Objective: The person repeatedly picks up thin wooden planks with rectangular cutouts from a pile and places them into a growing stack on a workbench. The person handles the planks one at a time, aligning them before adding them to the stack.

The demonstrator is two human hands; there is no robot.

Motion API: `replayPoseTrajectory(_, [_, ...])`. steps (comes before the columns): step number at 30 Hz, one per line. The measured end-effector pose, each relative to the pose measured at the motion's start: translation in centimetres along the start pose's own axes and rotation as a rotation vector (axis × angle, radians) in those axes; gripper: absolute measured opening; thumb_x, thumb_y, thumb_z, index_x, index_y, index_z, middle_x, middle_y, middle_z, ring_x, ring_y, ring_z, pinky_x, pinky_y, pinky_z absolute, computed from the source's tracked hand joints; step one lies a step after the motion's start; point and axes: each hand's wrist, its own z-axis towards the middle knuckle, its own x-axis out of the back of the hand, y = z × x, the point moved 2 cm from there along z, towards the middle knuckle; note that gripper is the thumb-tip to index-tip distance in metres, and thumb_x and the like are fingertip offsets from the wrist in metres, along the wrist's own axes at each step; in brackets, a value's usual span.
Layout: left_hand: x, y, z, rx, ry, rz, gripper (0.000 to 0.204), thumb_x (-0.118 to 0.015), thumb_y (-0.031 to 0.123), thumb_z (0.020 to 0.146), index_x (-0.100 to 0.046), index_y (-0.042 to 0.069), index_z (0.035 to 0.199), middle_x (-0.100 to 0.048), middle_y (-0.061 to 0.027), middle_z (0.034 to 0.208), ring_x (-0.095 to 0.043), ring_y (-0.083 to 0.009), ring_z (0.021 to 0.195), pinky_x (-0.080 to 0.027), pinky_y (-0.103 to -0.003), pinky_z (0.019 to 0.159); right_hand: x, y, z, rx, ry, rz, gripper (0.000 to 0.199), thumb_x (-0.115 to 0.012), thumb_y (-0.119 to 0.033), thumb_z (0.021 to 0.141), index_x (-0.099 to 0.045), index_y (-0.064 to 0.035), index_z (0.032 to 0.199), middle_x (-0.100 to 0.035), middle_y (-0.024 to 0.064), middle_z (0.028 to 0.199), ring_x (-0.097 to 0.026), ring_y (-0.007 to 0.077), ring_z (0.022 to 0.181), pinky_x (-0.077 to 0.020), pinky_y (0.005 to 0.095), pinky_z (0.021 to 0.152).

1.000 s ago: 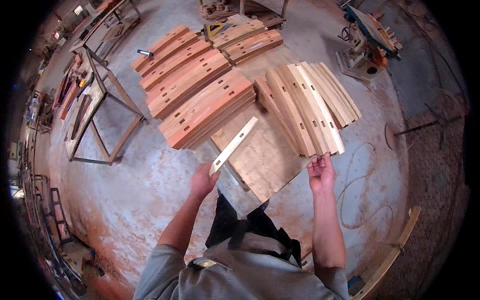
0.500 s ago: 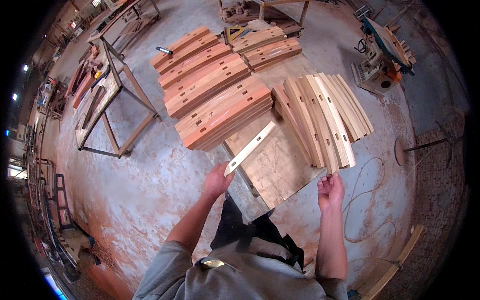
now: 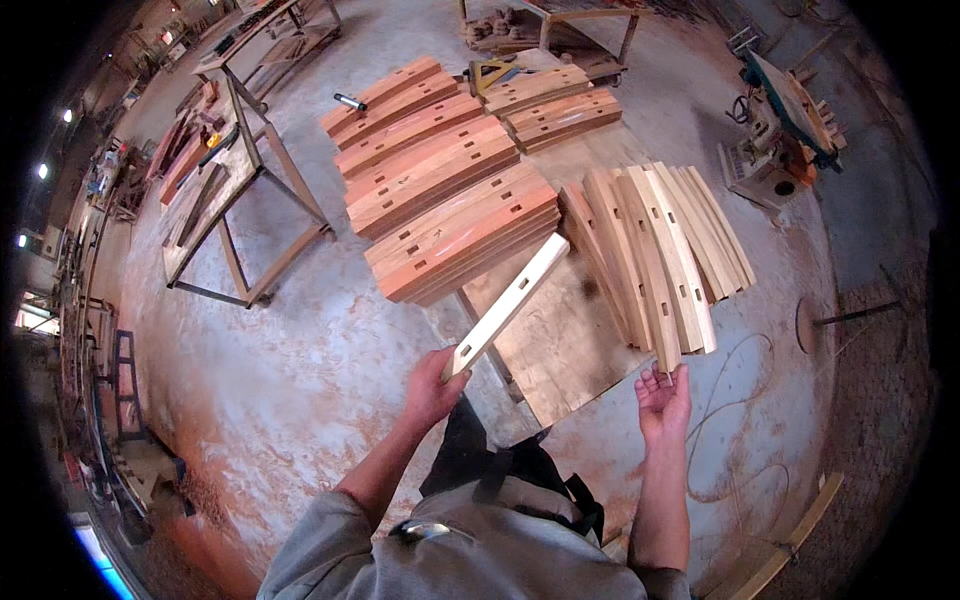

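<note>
In my left hand (image 3: 436,386), closed round its near end, is a pale wooden slat (image 3: 508,305) with small mortise slots. The slat points up and to the right, its far end near a stack of reddish slotted pieces (image 3: 460,235). My right hand (image 3: 664,405) pinches the near end of a slotted slat (image 3: 660,318) at the front of the pale stack (image 3: 628,250). This slat sticks out a little towards me past its neighbours. Both stacks rest on a plywood-topped table (image 3: 545,355).
More slotted pieces (image 3: 563,118) lie at the table's far side, with a yellow set square (image 3: 492,76) and a dark marker-like cylinder (image 3: 350,102) near them. A metal-framed bench (image 3: 243,180) stands left; a green-topped machine (image 3: 775,140) stands at the far right.
The slat in my left hand has come up and turned, showing more of its slotted face. The slat end at my right hand has come slightly towards me. The whole view has shifted.
</note>
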Motion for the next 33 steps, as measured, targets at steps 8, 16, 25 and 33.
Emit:
replayPoseTrajectory(8, [4.6, 4.8, 4.1, 0.431, 0.008, -0.903, 0.036, -0.052, 0.029, 0.094, -0.057, 0.002, 0.116, -0.063, -0.0086, 0.092, -0.059, -0.0147, 0.072, -0.048, -0.028, 0.06, -0.3, -0.2, 0.9, -0.102, -0.115, -0.051, 0.043, -0.048, -0.05, 0.097, -0.057, -0.0098, 0.108, -0.066, 0.0082, 0.093, -0.063, 0.0205, 0.079, -0.0538, 0.0338, 0.068])
replayPoseTrajectory(16, [6.5, 5.2, 6.0, 0.559, 0.14, -1.063, 0.032, -0.051, 0.022, 0.092, -0.055, -0.001, 0.114, -0.063, -0.0133, 0.098, -0.061, -0.0201, 0.077, -0.049, -0.032, 0.063, -0.5, -0.4, 1.3, -0.096, -0.115, -0.045, 0.048, -0.046, -0.051, 0.097, -0.06, -0.0059, 0.108, -0.067, 0.0067, 0.089, -0.062, 0.021, 0.075, -0.0509, 0.0343, 0.064])
replayPoseTrajectory(25, [6.2, 4.8, 7.1, 0.286, 0.376, -0.386, 0.044, -0.055, 0.004, 0.081, -0.053, -0.002, 0.125, -0.06, -0.0086, 0.099, -0.055, -0.0144, 0.086, -0.045, -0.028, 0.074, -0.4, -0.4, 1.3, -0.098, -0.127, -0.052, 0.046, -0.046, -0.049, 0.097, -0.06, -0.0068, 0.108, -0.068, 0.0062, 0.089, -0.063, 0.019, 0.072, -0.051, 0.0323, 0.062])
replayPoseTrajectory(33, [5.7, 4.3, 8.3, 0.394, 0.291, -0.895, 0.041, -0.051, 0.011, 0.084, -0.052, 0.0, 0.124, -0.06, -0.0075, 0.097, -0.057, -0.0146, 0.079, -0.045, -0.027, 0.062, -0.3, -0.6, 1.2, -0.121, -0.139, -0.042, 0.043, -0.047, -0.048, 0.098, -0.06, -0.008, 0.109, -0.068, 0.0065, 0.09, -0.063, 0.0182, 0.072, -0.0503, 0.0319, 0.062])
